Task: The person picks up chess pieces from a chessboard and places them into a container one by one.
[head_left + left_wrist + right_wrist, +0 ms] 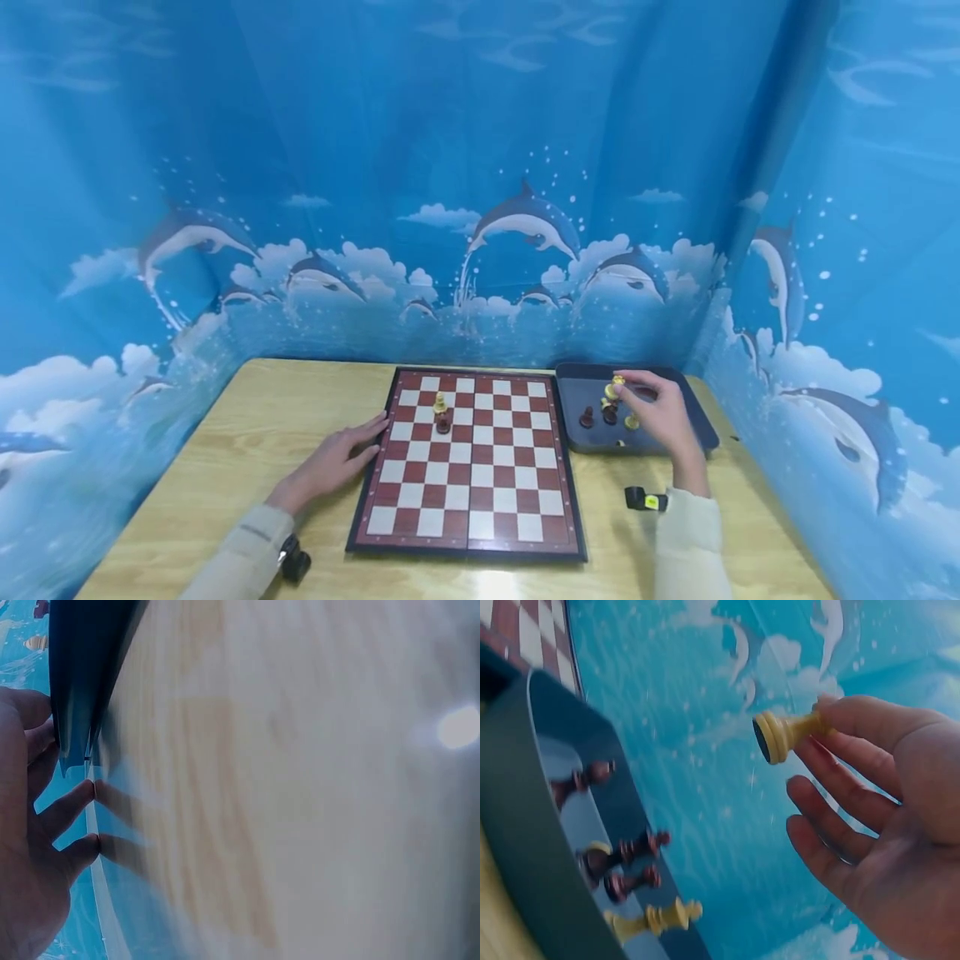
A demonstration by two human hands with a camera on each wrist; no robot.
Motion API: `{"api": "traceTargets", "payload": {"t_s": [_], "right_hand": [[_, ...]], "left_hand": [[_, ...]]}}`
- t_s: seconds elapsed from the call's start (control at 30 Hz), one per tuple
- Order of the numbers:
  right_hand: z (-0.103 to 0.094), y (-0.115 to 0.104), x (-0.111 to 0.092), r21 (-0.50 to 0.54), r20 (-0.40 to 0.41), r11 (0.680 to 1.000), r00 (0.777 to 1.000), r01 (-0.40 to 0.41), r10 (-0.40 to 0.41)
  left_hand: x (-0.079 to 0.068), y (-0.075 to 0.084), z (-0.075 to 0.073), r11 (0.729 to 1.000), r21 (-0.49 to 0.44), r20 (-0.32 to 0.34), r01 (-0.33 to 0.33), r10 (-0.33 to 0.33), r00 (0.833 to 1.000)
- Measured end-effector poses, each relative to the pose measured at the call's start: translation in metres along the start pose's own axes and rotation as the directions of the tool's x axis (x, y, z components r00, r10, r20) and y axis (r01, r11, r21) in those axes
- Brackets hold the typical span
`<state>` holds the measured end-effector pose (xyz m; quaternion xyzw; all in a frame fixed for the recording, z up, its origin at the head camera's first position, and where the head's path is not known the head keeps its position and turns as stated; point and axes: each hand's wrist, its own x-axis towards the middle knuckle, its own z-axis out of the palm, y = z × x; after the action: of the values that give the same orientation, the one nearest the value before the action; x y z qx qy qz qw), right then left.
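My right hand (660,412) pinches a yellow chess piece (776,739) by its upper end, above the dark tray (697,412). The piece's black-bottomed base faces away from the palm, and its top is hidden by the fingers. In the tray stand several dark and yellow pieces, among them a dark piece (587,417) and a tall yellow piece (656,919). My left hand (333,462) has its fingers at the left edge of the chessboard (472,546). On the board a yellow piece (439,404) and a dark piece (443,424) stand one behind the other.
The board and tray lie side by side on a light wooden table (277,400). A blue curtain with dolphins (450,125) rises behind and at both sides. Small black devices sit by both wrists, the right one (636,498) with a yellow label.
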<state>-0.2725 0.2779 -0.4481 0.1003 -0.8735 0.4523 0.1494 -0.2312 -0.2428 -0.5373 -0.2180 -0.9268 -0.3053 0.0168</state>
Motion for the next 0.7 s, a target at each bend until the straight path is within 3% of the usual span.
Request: {"api": "traceTargets", "payload": {"t_s": [0.27,0.5,0.7], "right_hand": [[-0.012,0.029,-0.005,-0.04,-0.089,0.994,0.991,-0.101,0.097],[-0.013,0.033,-0.003,-0.01,-0.135,0.987,0.978,-0.16,0.157],[-0.015,0.035,0.0,-0.016,-0.149,0.989,0.978,-0.149,0.145]], "left_hand": [[0.0,-0.001,0.002,1.0,0.003,-0.005,0.001,-0.001,1.0],[-0.002,0.001,0.003,1.0,0.003,-0.018,0.017,-0.017,1.0],[-0.002,0.001,0.002,1.0,0.001,-0.026,0.014,-0.014,1.0]]}}
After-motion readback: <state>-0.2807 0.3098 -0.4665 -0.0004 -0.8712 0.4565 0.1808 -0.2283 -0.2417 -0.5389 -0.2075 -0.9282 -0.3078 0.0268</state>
